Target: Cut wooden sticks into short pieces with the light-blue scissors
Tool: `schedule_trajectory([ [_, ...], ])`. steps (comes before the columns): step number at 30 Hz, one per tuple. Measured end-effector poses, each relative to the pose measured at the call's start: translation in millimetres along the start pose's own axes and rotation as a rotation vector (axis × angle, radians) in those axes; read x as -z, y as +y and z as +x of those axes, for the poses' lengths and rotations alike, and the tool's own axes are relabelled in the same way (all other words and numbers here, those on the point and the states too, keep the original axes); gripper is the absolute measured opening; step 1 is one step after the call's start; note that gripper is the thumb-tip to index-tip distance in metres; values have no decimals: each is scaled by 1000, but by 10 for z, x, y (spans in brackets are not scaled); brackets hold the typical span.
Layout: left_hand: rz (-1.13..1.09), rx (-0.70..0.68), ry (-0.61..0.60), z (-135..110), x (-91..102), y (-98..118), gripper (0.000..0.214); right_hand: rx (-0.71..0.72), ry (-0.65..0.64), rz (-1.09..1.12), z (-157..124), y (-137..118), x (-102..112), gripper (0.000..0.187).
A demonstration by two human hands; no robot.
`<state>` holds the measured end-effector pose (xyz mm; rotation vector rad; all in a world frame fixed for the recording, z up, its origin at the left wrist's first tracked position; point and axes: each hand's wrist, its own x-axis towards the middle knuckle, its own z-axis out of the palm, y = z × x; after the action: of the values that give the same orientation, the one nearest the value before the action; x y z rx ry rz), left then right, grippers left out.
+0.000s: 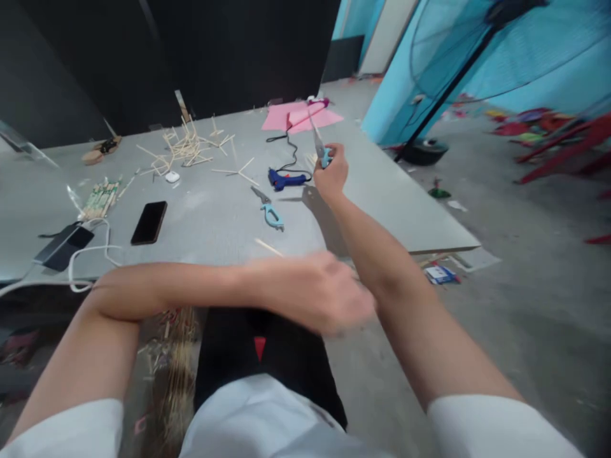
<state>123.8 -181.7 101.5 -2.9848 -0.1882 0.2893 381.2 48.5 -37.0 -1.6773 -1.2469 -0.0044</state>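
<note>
nearest the camera, the left hand (317, 292) sweeps across the body just short of the table's (382, 197) front edge; it is blurred, so i cannot tell whether it is clenched or loose, and nothing shows in it. a single thin stick (268, 247) lies on the table just beyond that hand.

further in, the right hand (331, 172) is raised over the table, clenched around the blue handles of a pair of snips (319, 145) whose blades point up and away. a second pair of blue-handled snips (268, 208) lies flat on the table to the left of that hand, and one blue glue gun (285, 180) with a black cord sits just beyond them.

as a judgement, the work looks barely begun: the sticks (184, 147) lie in a loose heap towards the table's far side, with no joined frame visible. one black phone (149, 222) rests left of the lying snips. pink paper (300, 117) sits at the far edge.
</note>
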Motion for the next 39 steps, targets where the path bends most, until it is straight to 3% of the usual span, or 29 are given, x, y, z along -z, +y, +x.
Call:
schedule_trajectory([
  [2, 40, 91, 145, 68, -163, -633, 46, -93, 0, -42, 175, 95, 105, 45],
  [6, 11, 678, 441, 17, -784, -1931, 40, -148, -91, -90, 418, 296, 182, 37],
  [8, -36, 859, 500, -40, -1106, -2333, 40, -140, -161, -85, 489, 408, 163, 32],
  [10, -53, 936, 532, -85, -1386, -2536, 40, -137, -235, -86, 538, 527, 133, 29],
  [13, -55, 953, 571, -111, -1715, -2625, 40, -131, -296, -129, 574, 678, 106, 22],
  [16, -63, 915, 605, -94, -1918, -2655, 38, -118, -316, -220, 565, 728, 107, 23],
  [24, -115, 881, 600, -93, -2023, -2717, 36, -154, -330, -398, 483, 556, 139, 17],
  [28, -146, 841, 593, -127, -2040, -2729, 37, -262, -270, -72, 496, 515, 141, 17],
  [33, -135, 820, 579, -121, -2061, -2738, 39, -486, -290, 521, 465, 452, 105, 45],
  [39, -162, 849, 580, -108, -2036, -2732, 34, -506, -299, 672, 411, 389, 86, 51],
])
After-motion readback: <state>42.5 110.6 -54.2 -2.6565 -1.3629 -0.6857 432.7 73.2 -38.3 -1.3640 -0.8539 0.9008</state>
